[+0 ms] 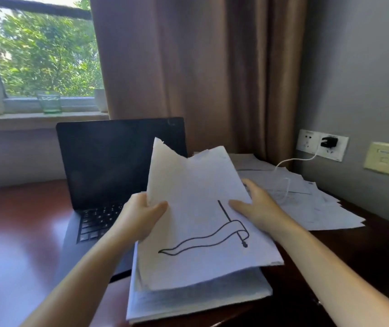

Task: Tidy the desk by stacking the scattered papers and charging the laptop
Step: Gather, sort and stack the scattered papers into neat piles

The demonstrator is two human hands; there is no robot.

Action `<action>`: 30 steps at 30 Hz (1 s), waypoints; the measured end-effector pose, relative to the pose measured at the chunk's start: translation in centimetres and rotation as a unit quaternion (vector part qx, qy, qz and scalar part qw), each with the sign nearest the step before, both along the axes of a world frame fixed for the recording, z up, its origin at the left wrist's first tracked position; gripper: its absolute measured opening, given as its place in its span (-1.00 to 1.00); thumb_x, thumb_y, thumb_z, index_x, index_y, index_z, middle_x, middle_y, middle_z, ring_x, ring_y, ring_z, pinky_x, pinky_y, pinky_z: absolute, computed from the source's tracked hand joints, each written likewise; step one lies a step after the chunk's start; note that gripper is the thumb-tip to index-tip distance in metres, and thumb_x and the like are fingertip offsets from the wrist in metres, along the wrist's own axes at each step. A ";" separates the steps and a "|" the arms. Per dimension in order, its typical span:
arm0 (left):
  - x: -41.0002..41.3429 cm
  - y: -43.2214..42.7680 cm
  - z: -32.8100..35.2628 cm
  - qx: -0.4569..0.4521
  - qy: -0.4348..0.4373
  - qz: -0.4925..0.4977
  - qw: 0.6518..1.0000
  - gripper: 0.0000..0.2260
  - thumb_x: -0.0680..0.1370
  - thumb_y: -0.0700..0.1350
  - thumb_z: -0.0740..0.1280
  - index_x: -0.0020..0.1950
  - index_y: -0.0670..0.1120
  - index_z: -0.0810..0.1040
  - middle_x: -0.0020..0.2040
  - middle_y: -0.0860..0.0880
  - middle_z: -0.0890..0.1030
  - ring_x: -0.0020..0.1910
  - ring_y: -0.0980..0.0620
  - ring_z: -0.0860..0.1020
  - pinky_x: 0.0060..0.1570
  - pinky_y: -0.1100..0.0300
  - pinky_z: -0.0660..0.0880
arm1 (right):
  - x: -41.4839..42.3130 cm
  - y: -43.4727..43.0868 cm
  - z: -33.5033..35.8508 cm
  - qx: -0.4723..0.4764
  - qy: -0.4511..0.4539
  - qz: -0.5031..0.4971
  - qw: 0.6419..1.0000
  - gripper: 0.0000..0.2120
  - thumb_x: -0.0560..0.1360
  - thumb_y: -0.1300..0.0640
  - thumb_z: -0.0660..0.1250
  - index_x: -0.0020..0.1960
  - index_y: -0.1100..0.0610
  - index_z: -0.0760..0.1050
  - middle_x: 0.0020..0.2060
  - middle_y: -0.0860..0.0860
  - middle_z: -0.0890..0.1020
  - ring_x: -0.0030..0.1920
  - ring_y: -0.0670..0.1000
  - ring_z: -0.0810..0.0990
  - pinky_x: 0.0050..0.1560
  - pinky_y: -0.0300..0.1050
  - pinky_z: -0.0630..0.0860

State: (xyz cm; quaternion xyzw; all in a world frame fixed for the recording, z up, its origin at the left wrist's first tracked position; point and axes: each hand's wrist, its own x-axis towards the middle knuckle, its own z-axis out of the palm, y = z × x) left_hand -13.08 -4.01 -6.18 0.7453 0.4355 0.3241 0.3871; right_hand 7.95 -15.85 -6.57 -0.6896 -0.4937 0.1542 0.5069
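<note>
A stack of white papers (195, 274) rests on the desk in front of me, its top sheets lifted and bearing a black line drawing. My left hand (139, 215) grips their left edge with thumb on top. My right hand (257, 206) holds their right edge, fingers spread. Behind stands an open black laptop (108, 161) with a dark screen, partly hidden by the papers. More scattered papers (306, 197) lie at the right. A white charger cable (283, 182) runs over them from a black plug (329, 141) in the wall socket.
The dark red wooden desk (16, 232) stretches left of the laptop. A brown curtain (200, 67) hangs behind. A green glass (49, 102) and a white cup (101, 99) stand on the window sill. A beige wall plate (387, 159) sits at the right.
</note>
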 end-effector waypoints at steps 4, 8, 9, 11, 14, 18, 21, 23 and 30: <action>-1.0 0.2 -3.1 0.024 0.184 0.013 0.983 -0.87 0.50 -0.14 0.27 -0.04 -0.20 0.49 -0.02 -0.19 0.58 -0.13 -0.09 0.53 -0.24 0.16 0.44 | -1.2 0.4 -3.4 -0.087 -0.039 0.022 0.995 -0.51 0.53 0.17 0.31 0.41 0.00 0.26 0.18 -0.07 0.50 0.16 -0.06 0.48 0.10 -0.21 0.41; -0.8 0.6 -4.8 0.068 0.224 -0.001 0.972 -0.50 0.50 -0.20 0.29 0.40 -0.19 0.20 0.37 -0.17 0.28 0.27 -0.17 0.35 0.14 0.08 0.37 | -2.0 0.3 -5.5 -0.125 -0.111 0.022 0.986 -0.44 0.55 0.13 0.25 0.49 -0.08 0.14 0.23 -0.13 0.48 0.22 -0.05 0.45 0.17 -0.20 0.39; -0.7 0.6 -4.9 0.073 0.224 -0.015 0.972 -0.35 0.51 -0.21 0.30 0.50 -0.19 0.03 0.46 -0.18 0.17 0.35 -0.19 0.30 0.20 0.07 0.34 | -2.0 0.5 -5.8 -0.143 -0.143 0.014 0.979 -0.43 0.54 0.08 0.25 0.49 -0.09 0.13 0.26 -0.11 0.46 0.27 -0.01 0.42 0.21 -0.16 0.38; -0.2 0.7 -4.6 0.103 0.293 -0.010 0.951 -0.21 0.54 -0.15 0.29 0.54 -0.15 -0.23 0.56 -0.18 -0.09 0.51 -0.22 0.07 0.37 0.00 0.20 | -1.6 0.7 -5.7 -0.199 -0.219 -0.022 0.955 -0.48 0.54 -0.02 0.23 0.47 -0.06 0.19 0.28 0.00 0.39 0.33 0.10 0.30 0.27 -0.06 0.33; 1.2 1.0 -4.2 0.185 0.417 0.017 0.889 -0.30 0.57 -0.04 0.20 0.53 -0.10 -0.20 0.55 -0.18 -0.21 0.52 -0.23 -0.25 0.45 -0.13 -0.07 | 0.0 1.2 -4.6 -0.226 -0.277 -0.074 0.931 -0.63 0.57 -0.02 0.19 0.35 0.02 0.38 0.23 0.09 0.39 0.30 0.15 0.29 0.21 -0.02 0.35; 4.6 1.1 -4.3 0.224 0.413 -0.085 0.879 -0.43 0.61 0.06 0.11 0.55 -0.06 -0.03 0.57 -0.12 -0.08 0.55 -0.14 -0.19 0.48 -0.08 -0.12 | 3.2 2.3 -4.4 -0.212 -0.291 -0.095 0.928 -0.65 0.57 0.08 0.21 0.32 0.16 0.41 0.26 0.14 0.44 0.28 0.15 0.37 0.18 -0.05 0.39; 7.3 1.2 -4.7 0.233 0.400 -0.118 0.878 -0.46 0.63 0.16 -0.01 0.57 0.00 0.00 0.59 -0.08 -0.07 0.55 -0.11 -0.16 0.48 -0.07 -0.13 | 4.4 3.5 -4.4 -0.208 -0.284 -0.080 0.932 -0.66 0.58 0.15 0.20 0.30 0.29 0.40 0.29 0.17 0.44 0.28 0.13 0.39 0.19 -0.09 0.33; 8.2 1.3 -5.4 0.241 0.379 -0.116 0.886 -0.48 0.63 0.18 -0.03 0.55 0.02 0.06 0.58 -0.06 0.01 0.55 -0.09 -0.08 0.47 -0.05 -0.07 | 4.9 4.7 -4.4 -0.205 -0.291 -0.074 0.931 -0.64 0.58 0.16 0.19 0.33 0.30 0.37 0.31 0.16 0.43 0.31 0.12 0.38 0.20 -0.12 0.29; 8.0 1.6 -7.2 0.278 0.315 -0.097 0.902 -0.45 0.51 0.23 -0.14 0.40 0.03 0.26 0.40 0.05 0.30 0.42 -0.01 0.20 0.33 0.07 0.13 | 7.8 10.7 -4.5 -0.277 -0.365 -0.084 0.885 -0.60 0.53 -0.11 0.19 0.17 0.19 0.43 0.19 0.17 0.51 0.19 0.18 0.45 0.10 0.01 0.43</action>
